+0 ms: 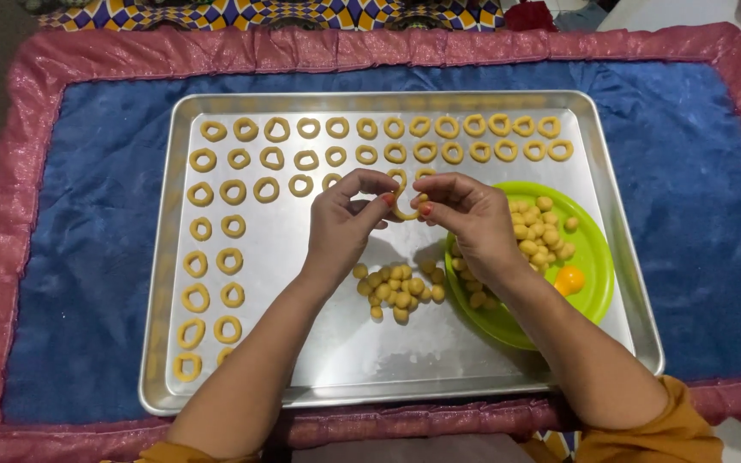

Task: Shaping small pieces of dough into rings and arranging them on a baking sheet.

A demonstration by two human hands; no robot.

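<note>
Left hand (342, 225) and right hand (472, 225) pinch dough ring (403, 208) between fingertips above tray (370, 377) middle; join ends gently, keep loop round; dough balls (398, 288) below ring on tray; green plate (598, 257) on tray's right side; finished rings (233, 191) along tray's top and left.

Single head-worn view, looking steeply down from close above the metal tray (619, 257), near edge closest, far edge toward the top.
</note>
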